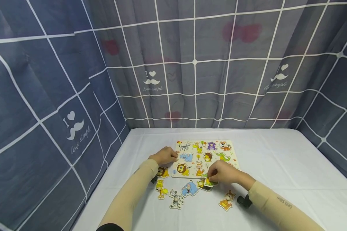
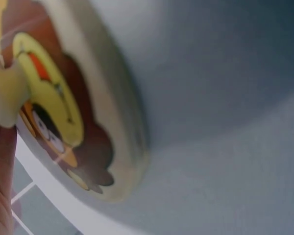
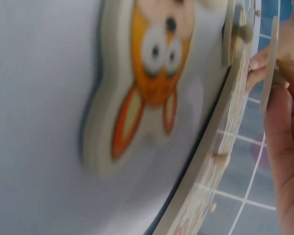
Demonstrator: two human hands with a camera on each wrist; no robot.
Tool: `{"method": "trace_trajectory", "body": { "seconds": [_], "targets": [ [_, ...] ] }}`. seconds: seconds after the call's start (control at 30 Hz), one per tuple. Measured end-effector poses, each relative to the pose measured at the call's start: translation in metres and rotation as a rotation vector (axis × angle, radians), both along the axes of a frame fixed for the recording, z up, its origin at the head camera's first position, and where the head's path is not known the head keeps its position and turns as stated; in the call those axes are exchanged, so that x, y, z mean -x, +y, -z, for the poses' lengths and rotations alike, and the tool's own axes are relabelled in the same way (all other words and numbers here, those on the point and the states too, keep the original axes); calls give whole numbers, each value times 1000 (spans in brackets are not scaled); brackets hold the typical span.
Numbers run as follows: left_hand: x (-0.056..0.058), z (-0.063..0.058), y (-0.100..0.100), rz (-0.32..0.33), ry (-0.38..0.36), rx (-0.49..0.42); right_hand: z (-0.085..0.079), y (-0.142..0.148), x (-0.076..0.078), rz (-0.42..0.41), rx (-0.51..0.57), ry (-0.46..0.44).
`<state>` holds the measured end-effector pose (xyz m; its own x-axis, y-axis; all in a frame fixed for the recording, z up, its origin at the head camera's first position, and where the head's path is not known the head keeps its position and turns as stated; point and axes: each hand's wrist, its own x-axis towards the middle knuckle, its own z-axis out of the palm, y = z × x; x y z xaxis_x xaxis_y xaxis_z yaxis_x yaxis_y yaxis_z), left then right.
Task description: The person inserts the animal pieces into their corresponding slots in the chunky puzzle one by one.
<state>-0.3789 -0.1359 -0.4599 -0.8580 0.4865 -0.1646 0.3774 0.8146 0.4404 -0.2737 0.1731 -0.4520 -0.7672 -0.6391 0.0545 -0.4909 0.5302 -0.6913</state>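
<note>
A wooden puzzle board (image 1: 192, 163) with printed animals lies flat on the table. My left hand (image 1: 165, 156) grips its left edge between thumb and fingers. At the board's front edge, my right hand (image 1: 226, 173) pinches a green-and-yellow animal puzzle piece (image 1: 209, 182); in the right wrist view this piece (image 3: 271, 63) stands edge-on, a knob between my fingertips. Below it lies another piece (image 1: 203, 185), partly covered. A lion piece (image 1: 163, 172) lies by my left wrist, large in the left wrist view. A kangaroo piece (image 1: 227, 200) lies in front of my right hand.
A giraffe piece (image 1: 161, 189), a zebra piece (image 1: 176, 199) and a blue elephant piece (image 1: 189, 188) lie loose on the white tablecloth (image 1: 277, 160) before the board. A checked curtain (image 1: 179, 80) stands behind the table and along both sides.
</note>
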Motion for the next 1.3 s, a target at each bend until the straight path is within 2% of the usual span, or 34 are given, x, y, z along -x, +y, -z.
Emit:
{"method": "trace_trajectory", "body": {
  "seconds": [0.2,0.47,0.7,0.97,1.3],
  "targets": [
    [1,-1,1,-9,-2,-14,0,11,7,43,15,5],
    [-2,0,1,0,0,-7,3,23,13,120,-28,25],
    [-4,-4,3,-31,-3,3,-2,30,22,130,-8,45],
    [-4,-2,2,-33,6,21,3,36,32,147,-6,50],
    [-2,-1,1,-21,-5,-5,7,45,42,229,-27,48]
  ]
}}
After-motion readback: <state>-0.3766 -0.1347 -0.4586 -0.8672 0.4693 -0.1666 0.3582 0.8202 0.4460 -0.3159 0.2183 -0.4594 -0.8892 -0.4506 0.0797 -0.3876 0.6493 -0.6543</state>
